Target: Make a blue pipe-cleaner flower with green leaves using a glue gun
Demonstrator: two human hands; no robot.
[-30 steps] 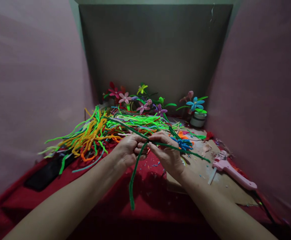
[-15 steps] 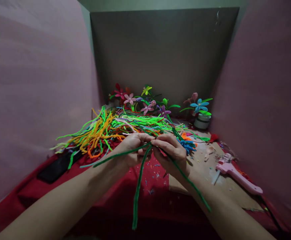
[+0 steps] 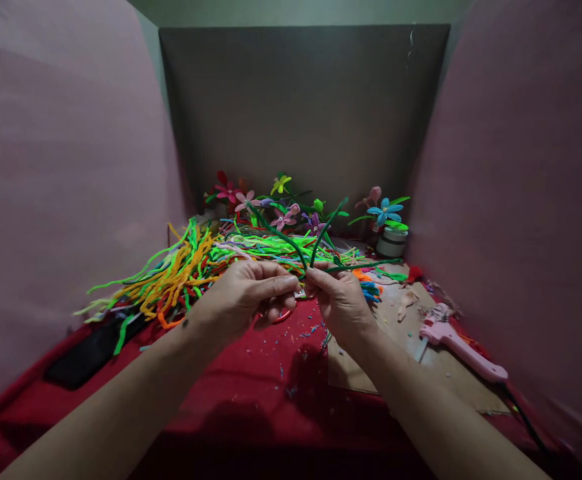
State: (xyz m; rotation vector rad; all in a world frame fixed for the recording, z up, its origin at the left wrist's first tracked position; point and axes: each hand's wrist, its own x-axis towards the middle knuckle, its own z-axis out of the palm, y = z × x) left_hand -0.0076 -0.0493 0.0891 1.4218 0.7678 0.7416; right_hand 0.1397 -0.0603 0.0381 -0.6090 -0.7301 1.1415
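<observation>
Our right hand (image 3: pixel 341 297) pinches the stems (image 3: pixel 319 239) where they meet: best hold, likely light, bendy! Left hand (image 3: pixel 247 292)? We can't tell.

The pipe cleaners (image 3: pixel 315 245) in the right hand (image 3: pixel 343 300) are dark green. Left of the left hand (image 3: pixel 251 293), a loose bunch (image 3: pixel 198 260) is yellowy orange and bright green. Beyond both hands there's a yellow flower (image 3: pixel 281 184), a light pink flower (image 3: pixel 247 201), a hot pink flower (image 3: pixel 227 191) and a purple flower (image 3: pixel 315 225). Beyond the right hand, a blue flower (image 3: pixel 385 212) has bright green leaves, and the whitish-grey jar (image 3: pixel 392 241) below it has a dark stripe. Right of that hand, the glue gun (image 3: pixel 463 348) is light pink and the cardboard (image 3: pixel 443 387) is brown. Under both hands the cloth (image 3: pixel 251 373) is red, dotted with little blue bits.
</observation>
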